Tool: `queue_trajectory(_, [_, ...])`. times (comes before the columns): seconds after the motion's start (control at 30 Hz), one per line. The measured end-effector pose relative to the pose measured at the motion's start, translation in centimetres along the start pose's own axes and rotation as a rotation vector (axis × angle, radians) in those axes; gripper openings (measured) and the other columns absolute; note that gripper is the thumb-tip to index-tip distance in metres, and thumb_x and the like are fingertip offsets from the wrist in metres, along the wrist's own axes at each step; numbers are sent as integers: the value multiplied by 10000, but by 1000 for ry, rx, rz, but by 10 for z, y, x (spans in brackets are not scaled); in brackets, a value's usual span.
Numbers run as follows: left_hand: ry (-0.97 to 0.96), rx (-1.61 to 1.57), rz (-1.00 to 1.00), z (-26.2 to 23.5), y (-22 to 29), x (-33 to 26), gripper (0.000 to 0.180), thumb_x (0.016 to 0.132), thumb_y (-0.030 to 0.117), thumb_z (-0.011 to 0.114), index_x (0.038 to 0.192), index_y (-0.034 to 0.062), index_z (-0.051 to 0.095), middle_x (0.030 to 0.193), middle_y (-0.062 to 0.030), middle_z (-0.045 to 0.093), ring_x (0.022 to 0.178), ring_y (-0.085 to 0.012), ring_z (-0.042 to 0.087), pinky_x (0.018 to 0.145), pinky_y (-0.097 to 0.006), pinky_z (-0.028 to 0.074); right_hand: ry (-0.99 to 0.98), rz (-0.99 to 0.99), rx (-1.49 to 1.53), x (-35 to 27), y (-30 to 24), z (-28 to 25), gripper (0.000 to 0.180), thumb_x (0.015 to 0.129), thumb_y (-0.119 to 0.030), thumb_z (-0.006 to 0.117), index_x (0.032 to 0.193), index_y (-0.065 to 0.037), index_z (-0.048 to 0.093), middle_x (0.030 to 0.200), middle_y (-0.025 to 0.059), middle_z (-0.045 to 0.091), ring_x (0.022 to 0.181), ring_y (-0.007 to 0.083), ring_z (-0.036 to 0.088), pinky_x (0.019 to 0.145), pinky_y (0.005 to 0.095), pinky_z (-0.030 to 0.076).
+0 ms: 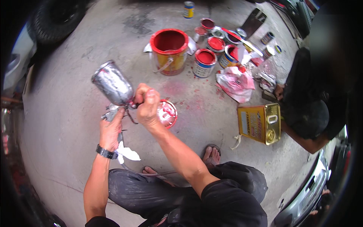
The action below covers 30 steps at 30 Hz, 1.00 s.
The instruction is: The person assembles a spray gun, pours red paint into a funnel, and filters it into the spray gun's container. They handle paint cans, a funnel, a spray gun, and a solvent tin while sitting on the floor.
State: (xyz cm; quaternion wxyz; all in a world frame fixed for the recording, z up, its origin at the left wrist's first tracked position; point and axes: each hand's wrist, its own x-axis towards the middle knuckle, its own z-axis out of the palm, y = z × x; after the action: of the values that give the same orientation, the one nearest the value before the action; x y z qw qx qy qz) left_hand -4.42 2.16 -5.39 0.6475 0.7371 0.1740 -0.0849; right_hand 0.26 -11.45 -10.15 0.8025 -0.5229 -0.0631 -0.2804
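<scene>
A spray gun (110, 112) is held up above the concrete floor, left of centre, its silvery metal cup (112, 84) tilted; it looks rigid, top-heavy if filled, and perhaps slick with wet paint, so the handle seems the surest hold. The left hand (110, 132) wraps its fingers around the gun's body. Rightward, the right hand's (148, 106) fingers curl at the cup's neck; whether they pinch it, I cannot tell.

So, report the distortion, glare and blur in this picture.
Head view: the fisheye image falls to black at its corners; head view: pale glare streaks the spray gun's metal cup and glints off the gold rectangular can; head view: a hazy patch blurs the upper right.
</scene>
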Motion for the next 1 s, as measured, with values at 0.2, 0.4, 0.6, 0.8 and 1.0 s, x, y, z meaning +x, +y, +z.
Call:
queue_trajectory(0.2, [29, 57, 34, -4, -4, -1, 196, 938, 256, 735, 793, 152, 654, 622, 117, 475, 499, -2, 341, 453, -227, 225, 160, 80, -40, -4, -13, 9, 483, 1032, -282, 284, 645, -16, 396, 563, 101, 385, 503, 242, 416, 516, 390, 320])
queue_trajectory(0.4, [43, 95, 25, -15, 0, -5, 183, 963, 286, 699, 882, 128, 655, 621, 116, 435, 526, -13, 347, 483, -224, 245, 195, 136, -95, -3, -22, 29, 465, 1013, -269, 270, 640, -16, 379, 540, 100, 360, 495, 194, 379, 508, 381, 309])
queue_trajectory(0.6, [103, -56, -52, -1, 6, -3, 238, 946, 316, 725, 819, 127, 655, 620, 83, 474, 528, -29, 387, 486, -222, 277, 128, 181, 21, -5, 0, 17, 567, 1065, -377, 243, 666, -19, 429, 583, 60, 416, 559, 196, 473, 558, 361, 384])
queue_trajectory(0.8, [89, 44, -69, -10, -7, -1, 306, 928, 383, 735, 870, 86, 692, 648, 56, 501, 565, -45, 411, 519, -227, 308, 436, 530, 410, -1, 23, -18, 640, 1075, -513, 218, 681, -55, 429, 593, 37, 418, 610, 202, 536, 644, 356, 467])
queue_trajectory(1.0, [75, -72, -83, -12, -13, 9, 309, 944, 383, 714, 932, 76, 687, 676, 53, 522, 600, -41, 434, 535, -221, 319, 344, 462, -858, 23, 50, -124, 543, 1053, -445, 404, 873, 44, 559, 642, 183, 554, 654, 382, 577, 736, 479, 503])
